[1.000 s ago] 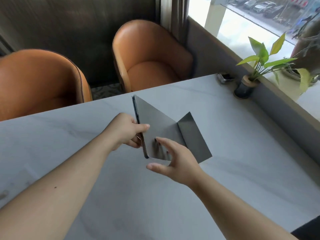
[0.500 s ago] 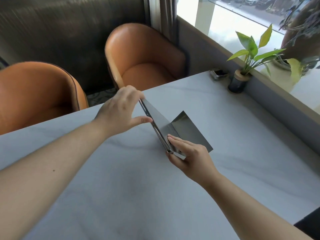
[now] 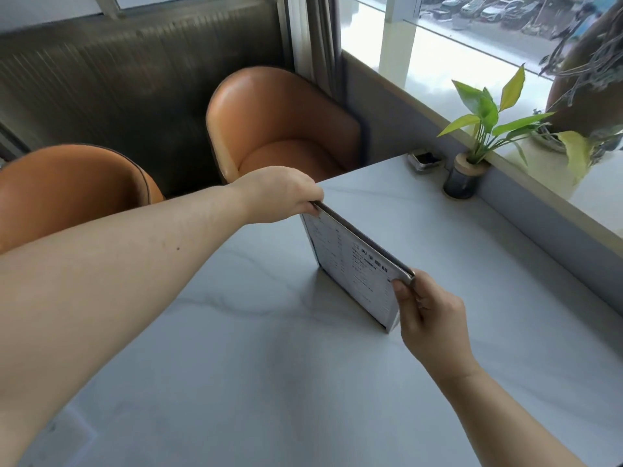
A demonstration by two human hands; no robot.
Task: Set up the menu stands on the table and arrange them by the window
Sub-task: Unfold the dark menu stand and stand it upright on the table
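1. Menu stand [image 3: 350, 264] stands on its lower edge on the pale marbled table [image 3: 236, 365], roughly mid-table, its printed white face turned toward the wearer and its top edge running diagonally from far left to near right.
2. Left hand [image 3: 279, 193] reaches in from the left and grips the far top corner of the stand, fingers curled over the top edge and closed on it.
3. Right hand [image 3: 428, 315] holds the near top corner and near side edge, thumb on the printed face and the other fingers wrapped behind, pinched shut on the stand.
4. Printing on the face is dark lines and small blocks, too blurred to read.
5. Potted plant [image 3: 485, 136] with green leaves sits in a dark round pot at the far right of the table, against the window ledge [image 3: 539, 210], well apart from the stand.
6. Small dark-topped tray [image 3: 424, 160] lies just beside the pot, on its left.
7. Two orange chairs [image 3: 279, 129] face the far side of the table; a curtain [image 3: 317, 38] hangs behind the nearer-to-window one.
8. Parked cars [image 3: 485, 8] show outside through the glass.
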